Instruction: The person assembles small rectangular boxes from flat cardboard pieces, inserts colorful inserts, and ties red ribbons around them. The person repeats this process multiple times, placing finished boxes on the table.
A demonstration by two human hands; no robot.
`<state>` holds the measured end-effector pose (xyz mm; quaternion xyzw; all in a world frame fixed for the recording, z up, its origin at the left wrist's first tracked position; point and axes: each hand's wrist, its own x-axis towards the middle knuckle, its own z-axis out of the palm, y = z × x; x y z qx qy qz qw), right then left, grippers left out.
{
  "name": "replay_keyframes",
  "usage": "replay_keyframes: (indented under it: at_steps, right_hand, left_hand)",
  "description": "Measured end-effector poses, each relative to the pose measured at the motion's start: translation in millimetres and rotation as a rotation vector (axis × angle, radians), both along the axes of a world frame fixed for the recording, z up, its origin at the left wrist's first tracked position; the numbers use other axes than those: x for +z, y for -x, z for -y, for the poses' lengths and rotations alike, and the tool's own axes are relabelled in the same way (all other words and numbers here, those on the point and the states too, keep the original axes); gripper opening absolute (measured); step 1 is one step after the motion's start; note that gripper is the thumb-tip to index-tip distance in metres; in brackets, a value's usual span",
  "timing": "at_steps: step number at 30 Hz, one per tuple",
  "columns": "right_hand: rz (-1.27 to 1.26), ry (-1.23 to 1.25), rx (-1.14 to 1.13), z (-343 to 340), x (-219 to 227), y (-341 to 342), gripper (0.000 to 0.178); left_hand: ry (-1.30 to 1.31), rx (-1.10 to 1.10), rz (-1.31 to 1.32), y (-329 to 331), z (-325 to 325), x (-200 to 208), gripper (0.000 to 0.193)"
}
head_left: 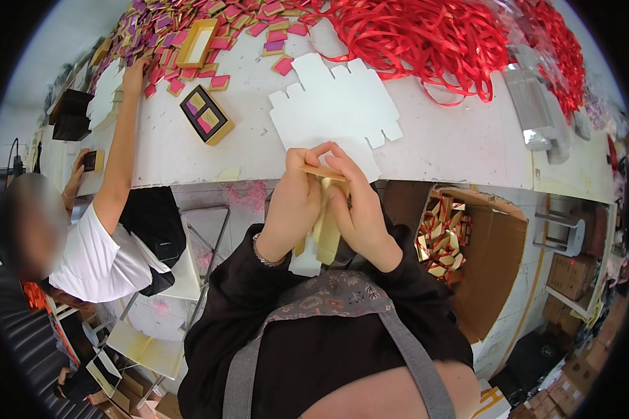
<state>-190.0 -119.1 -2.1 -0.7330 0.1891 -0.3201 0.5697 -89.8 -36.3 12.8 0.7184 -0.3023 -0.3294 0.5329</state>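
Fingers (355, 176) of both hands are pressed around a gold card box (328, 241), held up just off the near edge of the white worktop (461, 153). One side is wrapped by the left hand (293, 204), the other by the right hand (361, 218), with the right thumb pushed in against the card. Whether the far end is fully folded can't be told, since it's mostly covered by the fingers.

As for what could go wrong: the card looks thin, so a wall could easily be creased if it's squeezed too hard, or a fold could be popped loose if one side is eased off too early. Since nothing but lap and floor seems to be under it, a slip would probably mean it gets dropped. Those white cut-out sheets (335, 105) right past the knuckles could be shoved askew by a careless nudge too.

Containers, then. Two small wrapped pieces, one purple and one pink, are seated in a black-lined gold box (220, 131). A shallow gold tray (182, 52) with a pale bottom is parked on the pile of little pieces (161, 38). Down on the right, a brown carton (496, 258) is loaded with ribboned gold boxes (440, 237), all jumbled.
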Motion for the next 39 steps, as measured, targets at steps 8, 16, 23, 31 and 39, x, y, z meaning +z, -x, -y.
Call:
replay_keyframes:
  at_steps: [8, 16, 23, 31, 39]
  right_hand:
    - [-0.246, -0.111, 0.084, 11.2, -10.7, 19.7, 0.031]
    - [-0.182, 0.233, 0.002, -8.9, -34.8, 33.6, 0.029]
    - [-0.149, 0.226, 0.049, -21.6, -27.6, 49.3, 0.039]
    - [-0.128, 0.075, 0.066, -19.1, -33.9, 54.1, 0.039]
    - [-0.067, 0.307, 0.079, 26.4, -4.1, 3.2, 0.043]
  left_hand:
    - [0.034, -0.245, 0.038, 6.4, -13.0, -11.9, 0.028]
    - [-0.051, -0.19, 0.23, 24.0, -22.8, -20.5, 0.031]
    - [-0.106, -0.236, 0.106, 29.9, -31.6, -15.3, 0.025]
    - [0.015, -0.286, -0.045, 29.0, -47.8, -26.2, 0.034]
    - [0.024, -0.188, 0.108, -2.5, -16.2, 0.3, 0.032]
